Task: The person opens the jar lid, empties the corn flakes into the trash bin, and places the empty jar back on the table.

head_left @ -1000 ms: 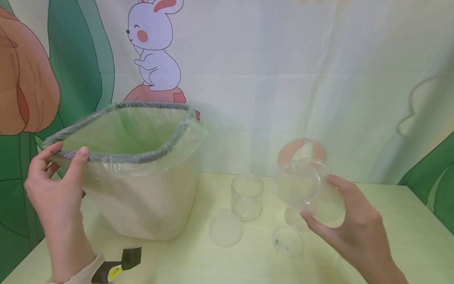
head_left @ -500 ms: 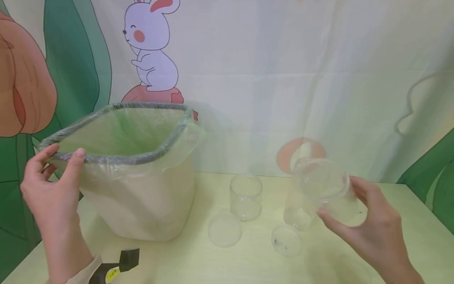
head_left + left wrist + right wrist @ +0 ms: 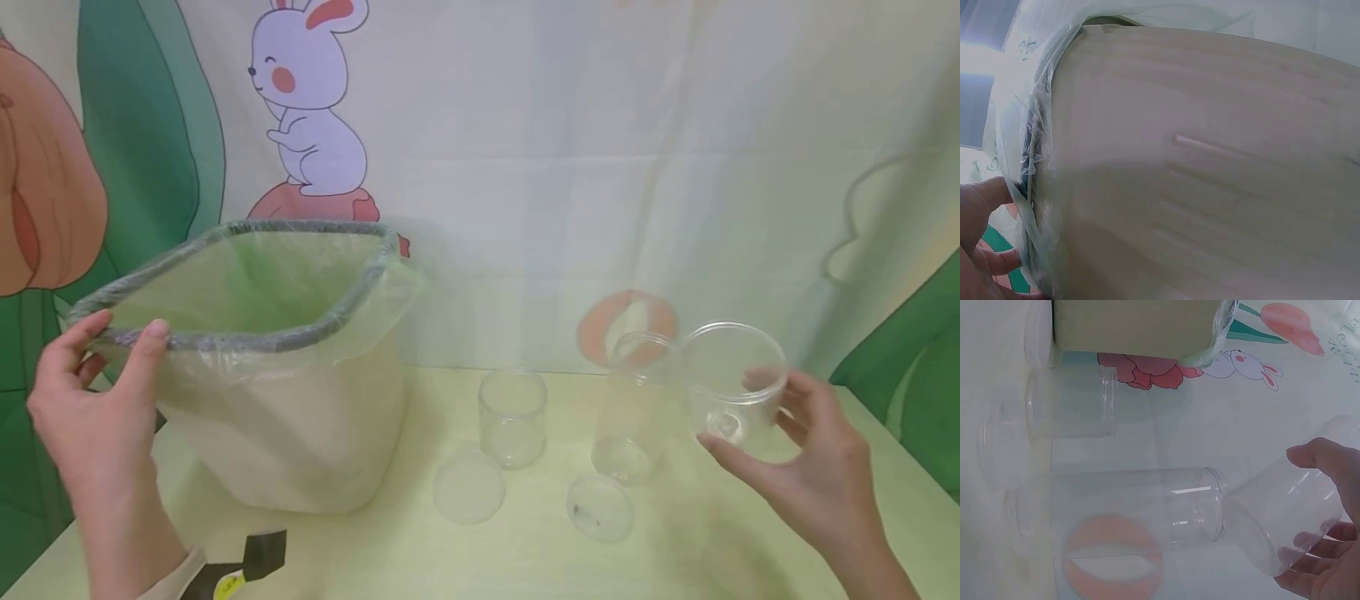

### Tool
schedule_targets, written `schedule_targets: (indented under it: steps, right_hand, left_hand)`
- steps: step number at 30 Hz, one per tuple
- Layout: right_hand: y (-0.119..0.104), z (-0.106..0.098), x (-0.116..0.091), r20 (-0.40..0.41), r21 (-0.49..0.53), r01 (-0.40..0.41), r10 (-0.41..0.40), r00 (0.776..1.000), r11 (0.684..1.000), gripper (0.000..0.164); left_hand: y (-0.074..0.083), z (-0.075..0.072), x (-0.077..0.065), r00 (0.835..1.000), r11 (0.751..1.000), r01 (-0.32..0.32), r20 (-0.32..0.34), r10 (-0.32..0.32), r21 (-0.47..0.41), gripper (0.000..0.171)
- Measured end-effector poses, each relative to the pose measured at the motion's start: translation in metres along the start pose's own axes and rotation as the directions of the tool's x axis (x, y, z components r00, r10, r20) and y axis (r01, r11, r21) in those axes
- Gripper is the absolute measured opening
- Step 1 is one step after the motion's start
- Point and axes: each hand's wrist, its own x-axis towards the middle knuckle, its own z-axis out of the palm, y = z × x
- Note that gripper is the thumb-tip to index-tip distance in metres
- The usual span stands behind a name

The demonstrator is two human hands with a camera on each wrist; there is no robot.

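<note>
My left hand (image 3: 97, 404) grips the front left of the grey rim (image 3: 255, 340) of a beige trash bin (image 3: 292, 433), thumb outside and fingers over the edge. A thin clear-green liner (image 3: 1038, 125) folds over that rim. Held off the table at the right, a clear plastic jar (image 3: 720, 396) is gripped between the thumb and fingers of my right hand (image 3: 821, 467), its round mouth facing up. Left of it stands a taller clear jar (image 3: 626, 417), seemingly close to the held one. A shorter clear jar (image 3: 513, 425) stands nearer the bin.
Two round clear lids lie in front of the jars: one plain lid (image 3: 468, 490) and one lid with dark specks (image 3: 600, 508). All stand on a pale yellow table (image 3: 420, 558). Behind it hangs a printed cloth (image 3: 480, 183) with a rabbit and plants.
My right hand has moved right with the jar and turned it from a leftward tilt to mouth up. The left hand keeps its grip on the rim. The head view has shifted slightly.
</note>
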Motion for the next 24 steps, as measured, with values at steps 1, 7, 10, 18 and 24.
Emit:
schedule_targets:
  steps: [1,7,10,18,24]
  right_hand:
    - [0.002,-0.001,0.001,0.009,0.006,-0.020,0.020,1.000,1.000,0.074]
    - [0.011,-0.005,0.005,0.047,0.065,-0.114,0.111,0.993,0.991,0.071]
    - [0.018,-0.005,0.008,0.064,0.092,-0.146,0.140,0.988,0.985,0.069]
    - [0.038,-0.004,0.014,0.094,0.154,-0.214,0.202,0.975,0.965,0.064]
    - [0.052,0.000,0.015,0.122,0.160,-0.250,0.232,0.965,0.955,0.061]
  left_hand:
    - [0.000,0.000,0.000,1.000,1.000,-0.001,0.002,0.001,0.001,0.047]
    - [-0.002,0.001,-0.001,1.000,1.000,-0.015,-0.002,0.015,0.009,0.047]
    - [-0.001,0.001,0.000,1.000,1.000,0.002,-0.002,-0.002,-0.011,0.046]
    - [-0.001,0.000,0.001,1.000,1.000,0.019,-0.002,-0.019,-0.005,0.047]
    - [-0.001,0.000,0.001,1.000,0.999,0.023,0.001,-0.023,-0.043,0.046]
